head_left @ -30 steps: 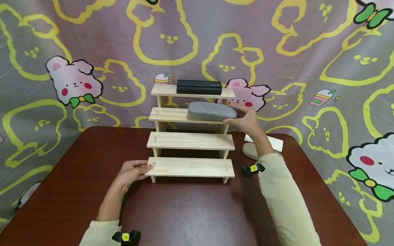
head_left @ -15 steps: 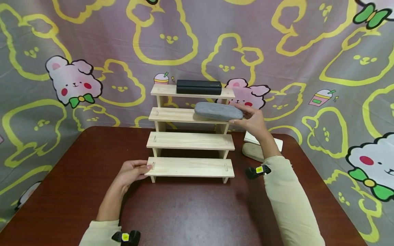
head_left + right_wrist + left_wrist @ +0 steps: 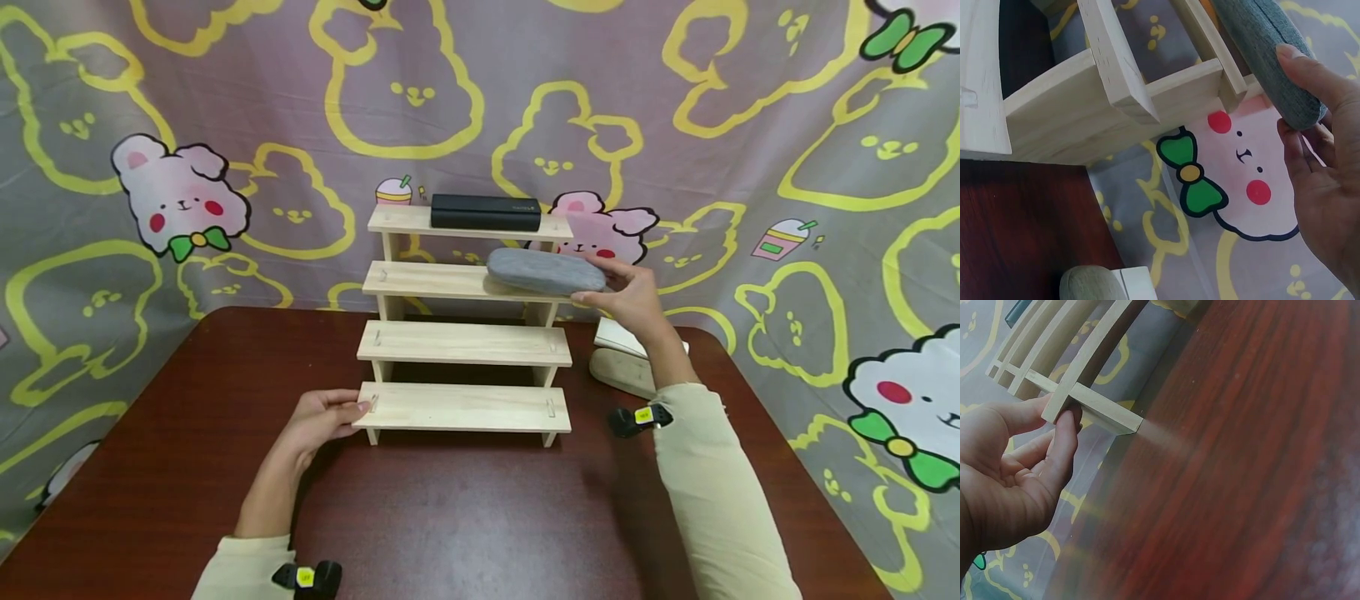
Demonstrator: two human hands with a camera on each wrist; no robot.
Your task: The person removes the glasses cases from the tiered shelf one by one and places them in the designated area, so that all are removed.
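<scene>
A grey, fabric-covered glasses case (image 3: 546, 271) is held at its right end by my right hand (image 3: 626, 296), over the right part of the second tier from the top. In the right wrist view, the thumb and fingers pinch the case (image 3: 1272, 62) from both sides. My left hand (image 3: 318, 421) grips the left end of the lowest board of the four-tier wooden shelf (image 3: 461, 408). From the left wrist view, thumb and fingers close round the corner of that board (image 3: 1079, 378). A black oblong case (image 3: 485, 212) lies on the top tier.
To the right of the shelf, a beige case (image 3: 618, 372) and a white case (image 3: 618, 335) lie on the dark red table (image 3: 465, 517), partly behind the right forearm. A patterned curtain (image 3: 262, 100) hangs close behind the shelf.
My right hand has moved to the right with the grey glasses case, sliding it along over the second tier. The left hand and the shelf have stayed put.
</scene>
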